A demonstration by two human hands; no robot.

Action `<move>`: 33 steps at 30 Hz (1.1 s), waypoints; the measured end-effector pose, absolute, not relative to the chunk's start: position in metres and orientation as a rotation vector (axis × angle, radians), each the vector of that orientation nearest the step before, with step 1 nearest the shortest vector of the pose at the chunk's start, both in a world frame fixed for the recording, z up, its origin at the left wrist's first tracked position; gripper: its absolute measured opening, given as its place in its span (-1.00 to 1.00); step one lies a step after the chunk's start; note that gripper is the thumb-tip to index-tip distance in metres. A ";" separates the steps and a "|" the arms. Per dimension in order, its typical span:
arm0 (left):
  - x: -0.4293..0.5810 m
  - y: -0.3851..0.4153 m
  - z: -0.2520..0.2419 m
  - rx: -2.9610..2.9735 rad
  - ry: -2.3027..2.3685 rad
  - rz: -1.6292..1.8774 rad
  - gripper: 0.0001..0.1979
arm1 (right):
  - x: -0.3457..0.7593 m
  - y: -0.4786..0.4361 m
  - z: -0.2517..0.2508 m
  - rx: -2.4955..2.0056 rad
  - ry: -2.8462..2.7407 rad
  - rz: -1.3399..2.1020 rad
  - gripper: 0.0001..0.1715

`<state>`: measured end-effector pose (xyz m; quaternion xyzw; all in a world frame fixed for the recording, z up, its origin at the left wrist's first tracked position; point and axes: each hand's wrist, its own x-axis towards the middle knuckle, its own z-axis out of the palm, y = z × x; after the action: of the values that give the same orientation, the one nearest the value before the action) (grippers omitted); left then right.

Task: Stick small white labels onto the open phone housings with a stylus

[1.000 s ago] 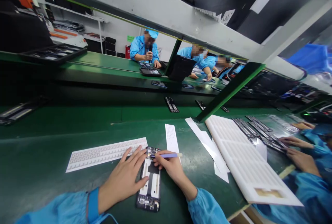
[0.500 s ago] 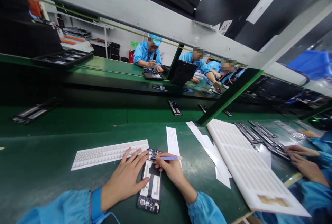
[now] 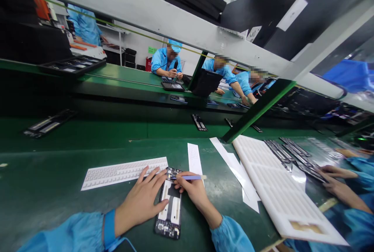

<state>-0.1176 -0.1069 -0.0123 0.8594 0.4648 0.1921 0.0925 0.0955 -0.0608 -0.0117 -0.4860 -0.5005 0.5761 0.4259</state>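
An opened phone point(image 3: 168, 215) lies on the green bench before me, its circuit board and white inner panels showing. My left hand point(image 3: 146, 195) is open, fingers spread, against the phone's left side and upper corner. Pinched in my right hand point(image 3: 188, 187) is a slim purple stick point(image 3: 191, 177) with a pale back end. Its working tip points at the board near the phone's top and is hidden by my fingers. Just behind my left hand is a white sheet of small stickers point(image 3: 122, 173). A smaller dotted sticker sheet point(image 3: 194, 156) lies beyond my right hand.
White paper strips point(image 3: 236, 174) and a long white ribbed tray point(image 3: 280, 185) lie to the right. A co-worker's hands point(image 3: 339, 182) are at several phone frames point(image 3: 277, 152) there. A green post point(image 3: 260, 108) rises behind. Phones point(image 3: 199, 122) sit along the belt.
My hands and the phone keep their places. Phones on the nearer belt have shifted slightly right. A person in blue has appeared at the back left, and a co-worker's arm across the bench has reached forward.
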 end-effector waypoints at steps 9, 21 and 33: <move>-0.118 -0.107 -0.014 2.560 1.377 0.565 -0.37 | 0.094 -0.060 -0.012 -1.256 -1.277 1.413 -0.46; -0.127 -0.117 -0.006 2.609 1.476 0.688 -0.48 | 0.104 -0.057 -0.010 -1.178 -1.044 1.183 -0.52; -0.290 -0.122 -0.007 2.331 2.142 0.939 -0.71 | -0.034 -0.046 0.026 -1.031 -1.410 1.639 -0.48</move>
<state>-0.2903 -0.1223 -0.0067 0.7037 0.6466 0.2835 -0.0800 -0.0336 -0.0456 0.0258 -0.4008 -0.5482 0.6371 0.3646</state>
